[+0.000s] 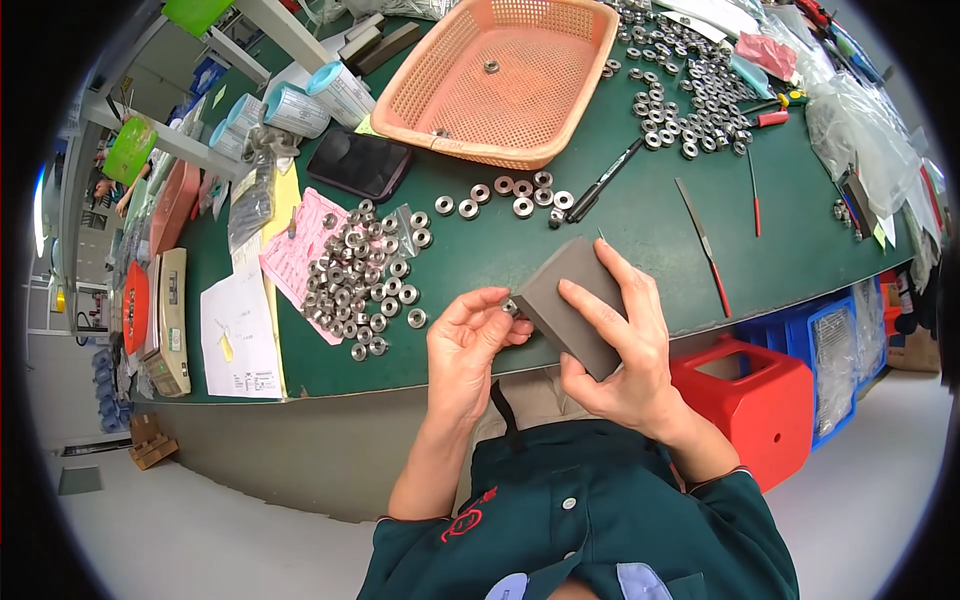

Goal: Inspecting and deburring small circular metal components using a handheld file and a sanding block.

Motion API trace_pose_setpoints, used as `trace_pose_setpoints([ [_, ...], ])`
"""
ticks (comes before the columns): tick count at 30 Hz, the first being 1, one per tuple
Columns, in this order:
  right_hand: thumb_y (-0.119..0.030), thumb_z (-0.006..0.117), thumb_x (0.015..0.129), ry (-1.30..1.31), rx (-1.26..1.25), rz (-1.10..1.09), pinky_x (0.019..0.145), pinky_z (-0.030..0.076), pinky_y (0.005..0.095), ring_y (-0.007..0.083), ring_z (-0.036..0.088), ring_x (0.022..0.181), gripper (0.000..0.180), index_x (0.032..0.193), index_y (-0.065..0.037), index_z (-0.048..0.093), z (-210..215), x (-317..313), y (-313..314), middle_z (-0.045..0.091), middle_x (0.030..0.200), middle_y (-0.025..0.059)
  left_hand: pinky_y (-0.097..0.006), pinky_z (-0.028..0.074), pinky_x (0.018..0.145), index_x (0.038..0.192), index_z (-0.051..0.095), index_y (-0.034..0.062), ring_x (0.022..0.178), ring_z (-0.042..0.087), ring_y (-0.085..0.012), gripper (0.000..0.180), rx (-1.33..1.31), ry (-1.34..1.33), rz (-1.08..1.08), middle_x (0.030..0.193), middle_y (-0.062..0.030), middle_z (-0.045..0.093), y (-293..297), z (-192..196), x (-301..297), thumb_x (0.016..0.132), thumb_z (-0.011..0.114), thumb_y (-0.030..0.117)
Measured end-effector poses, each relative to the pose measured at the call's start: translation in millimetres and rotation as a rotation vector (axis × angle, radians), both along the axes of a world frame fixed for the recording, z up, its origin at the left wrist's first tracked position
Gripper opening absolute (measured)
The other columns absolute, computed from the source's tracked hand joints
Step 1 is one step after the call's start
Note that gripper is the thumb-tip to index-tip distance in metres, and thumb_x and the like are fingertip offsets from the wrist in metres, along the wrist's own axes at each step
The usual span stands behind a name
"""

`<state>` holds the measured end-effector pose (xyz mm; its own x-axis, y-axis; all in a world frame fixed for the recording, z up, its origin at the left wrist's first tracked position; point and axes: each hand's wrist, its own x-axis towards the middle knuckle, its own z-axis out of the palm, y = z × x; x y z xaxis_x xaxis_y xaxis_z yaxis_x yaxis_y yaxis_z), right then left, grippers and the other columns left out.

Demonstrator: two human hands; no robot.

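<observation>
Where the ring [510,307] sits: pinched in your left hand [464,350], left of the block [562,318].
Block: clasped by your right hand [636,352].

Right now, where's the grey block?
In the head view, the grey block is just right of centre, in the right hand, its left end beside the metal ring in the left hand.

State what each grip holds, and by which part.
Right grip: the grey block, by its broad upper face and near edge. Left grip: a small metal ring at the block's left end, apparently by its rim, partly hidden.
</observation>
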<state>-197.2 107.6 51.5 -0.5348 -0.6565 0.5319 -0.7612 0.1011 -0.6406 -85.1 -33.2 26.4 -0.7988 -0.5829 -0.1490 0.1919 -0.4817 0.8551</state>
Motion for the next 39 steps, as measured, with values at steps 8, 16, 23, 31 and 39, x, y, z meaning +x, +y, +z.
trace_pose_setpoints([
  [8, -0.008, 0.065, 0.053, 0.021, 0.031, -0.057, 0.088, 0.044, 0.0476, 0.0434, 0.048, 0.106, 0.062, 0.115, -0.009, 0.062, 3.9, 6.2, 4.8, 0.041, 0.13, 0.0294, -0.027, 0.054, 0.074, 0.108, 0.058, -0.0061, 0.079, 0.066, -0.0174, 0.025, -0.133, -0.01, 0.075, 0.092, -0.014, 0.066, 3.3, -2.5, -1.7, 0.085, 0.063, 0.0],
  [16, -0.009, 0.066, 0.052, 0.108, -0.003, -0.122, 0.083, 0.045, 0.0456, 0.0415, 0.05, 0.101, 0.06, 0.113, -0.009, 0.063, 6.3, 8.9, -9.9, 0.042, 0.129, 0.0289, -0.03, 0.055, 0.08, 0.109, 0.058, -0.0082, 0.085, 0.065, -0.018, 0.025, -0.285, 0.033, 0.146, 0.096, -0.0148, 0.066, 10.8, 1.4, -8.1, 0.085, 0.061, -0.005],
  [23, -0.007, 0.065, 0.053, 0.087, -0.021, -0.121, 0.084, 0.044, 0.047, 0.0429, 0.05, 0.101, 0.06, 0.113, -0.006, 0.063, 8.3, 3.1, -20.8, 0.042, 0.129, 0.0302, -0.028, 0.055, 0.079, 0.108, 0.058, -0.0093, 0.086, 0.065, -0.0168, 0.025, -0.419, 0.017, 0.147, 0.094, -0.0134, 0.065, 13.3, 0.5, -7.2, 0.083, 0.062, -0.007],
  [31, -0.01, 0.067, 0.051, 0.099, -0.016, -0.133, 0.082, 0.044, 0.046, 0.0411, 0.048, 0.1, 0.062, 0.113, -0.01, 0.063, 6.4, 6.7, -14.2, 0.042, 0.128, 0.0274, -0.025, 0.053, 0.075, 0.107, 0.06, -0.0078, 0.081, 0.065, -0.0153, 0.025, -0.43, 0.012, 0.206, 0.091, -0.0115, 0.065, 11.3, 1.2, -10.4, 0.082, 0.062, -0.009],
  [39, -0.009, 0.067, 0.05, 0.065, -0.009, -0.08, 0.083, 0.045, 0.0453, 0.0409, 0.049, 0.1, 0.061, 0.111, -0.008, 0.064, 11.5, 7.2, -13.2, 0.042, 0.128, 0.0276, -0.025, 0.054, 0.074, 0.108, 0.059, -0.0071, 0.08, 0.065, -0.0153, 0.025, -0.474, 0.033, 0.311, 0.091, -0.0117, 0.066, -5.9, 8.4, -7.4, 0.084, 0.062, -0.007],
])
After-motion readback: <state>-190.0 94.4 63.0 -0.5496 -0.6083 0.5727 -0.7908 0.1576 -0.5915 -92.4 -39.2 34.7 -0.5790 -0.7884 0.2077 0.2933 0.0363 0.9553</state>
